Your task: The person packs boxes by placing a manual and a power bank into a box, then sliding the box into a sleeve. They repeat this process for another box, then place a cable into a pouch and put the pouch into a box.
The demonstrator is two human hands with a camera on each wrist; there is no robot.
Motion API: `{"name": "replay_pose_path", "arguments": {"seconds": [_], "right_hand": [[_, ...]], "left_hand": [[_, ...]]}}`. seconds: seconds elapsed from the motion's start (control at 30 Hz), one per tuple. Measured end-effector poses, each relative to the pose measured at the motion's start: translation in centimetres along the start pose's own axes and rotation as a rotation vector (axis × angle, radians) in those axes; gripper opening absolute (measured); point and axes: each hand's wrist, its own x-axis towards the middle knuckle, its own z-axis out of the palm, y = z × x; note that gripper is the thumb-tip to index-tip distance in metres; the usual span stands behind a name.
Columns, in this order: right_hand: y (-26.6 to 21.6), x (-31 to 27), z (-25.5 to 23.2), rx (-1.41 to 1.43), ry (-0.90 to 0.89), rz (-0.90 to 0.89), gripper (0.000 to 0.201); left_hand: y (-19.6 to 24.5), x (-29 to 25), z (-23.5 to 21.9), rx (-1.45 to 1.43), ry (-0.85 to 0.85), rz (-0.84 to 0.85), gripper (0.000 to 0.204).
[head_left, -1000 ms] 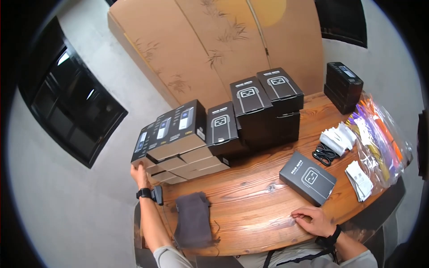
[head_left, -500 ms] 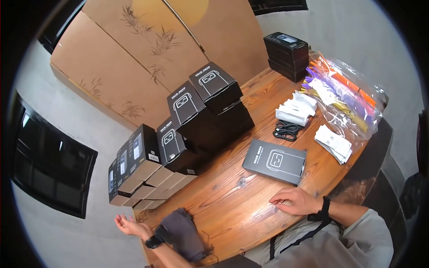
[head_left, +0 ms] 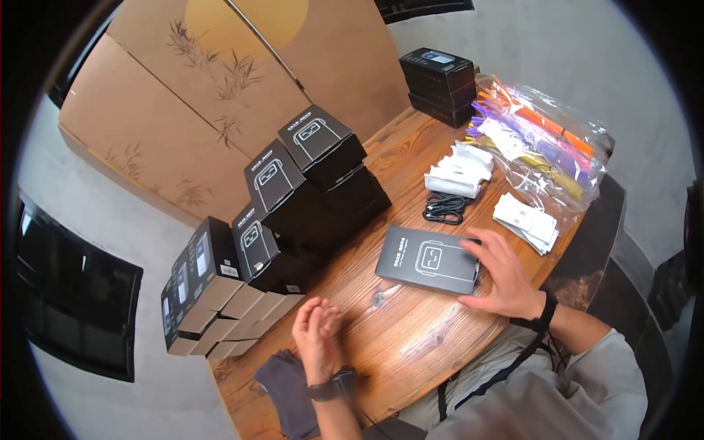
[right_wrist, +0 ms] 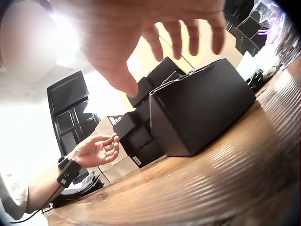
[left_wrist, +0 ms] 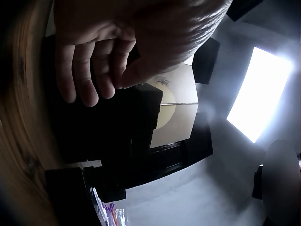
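Observation:
A black box with a white line drawing [head_left: 400, 257] lies flat on the wooden table in the head view. Over its right end is my right hand [head_left: 506, 279], fingers and thumb spread apart. In the right wrist view that hand [right_wrist: 141, 37] hovers above the box [right_wrist: 202, 110] with a gap below the fingertips. My left hand [head_left: 315, 341] is above the table, left of the box, with nothing in its loosely bent fingers. The left wrist view shows the same hand [left_wrist: 99, 47] with fingers hanging down. Beneath the left wrist lies a dark grey cloth [head_left: 282, 389].
Stacked boxes [head_left: 268, 183] stand along the back left of the table. Near the box lie a coiled black cable [head_left: 444, 208], white packets [head_left: 462, 172] and white papers [head_left: 526, 220]. A clear bag of coloured strips [head_left: 535, 139] and a small black stack [head_left: 440, 84] are farther off.
My left hand has left the stacked boxes and moved right, over the table. My right hand has risen from the table edge to the box and spread its fingers. The head view has turned right.

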Motion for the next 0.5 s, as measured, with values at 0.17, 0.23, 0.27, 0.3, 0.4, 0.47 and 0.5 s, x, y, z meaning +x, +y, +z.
{"name": "replay_pose_path", "arguments": {"seconds": [0.17, 0.23, 0.27, 0.3, 0.4, 0.47, 0.5], "right_hand": [[1.4, -0.3, 1.5, -0.019, -0.170, 0.111, 0.084], [1.0, 0.0, 1.9, 0.042, -0.235, 0.083, 0.084], [0.7, 0.2, 2.2, 0.072, -0.266, 0.070, 0.084], [0.4, 0.4, 2.6, 0.092, -0.283, 0.044, 0.084], [-0.5, 0.5, 4.1, 0.123, -0.323, -0.026, 0.082], [-1.3, 1.1, 4.7, 0.174, -0.341, -0.072, 0.079], [-1.6, 1.4, 5.0, 0.200, -0.362, -0.100, 0.078]], "left_hand": [[-2.9, 1.1, 1.4, -0.044, -0.076, -0.043, 0.022], [-3.2, 1.2, 1.5, 0.042, -0.141, 0.004, 0.029], [-3.6, 1.3, 1.5, 0.103, -0.171, 0.053, 0.033], [-3.8, 1.4, 1.5, 0.164, -0.201, 0.102, 0.036], [-3.5, 1.3, 0.9, 0.173, -0.455, 0.095, 0.075], [-4.1, 1.7, -0.1, 0.266, -0.513, 0.062, 0.094], [-4.5, 1.4, -0.5, 0.228, -0.494, 0.065, 0.094]]}}
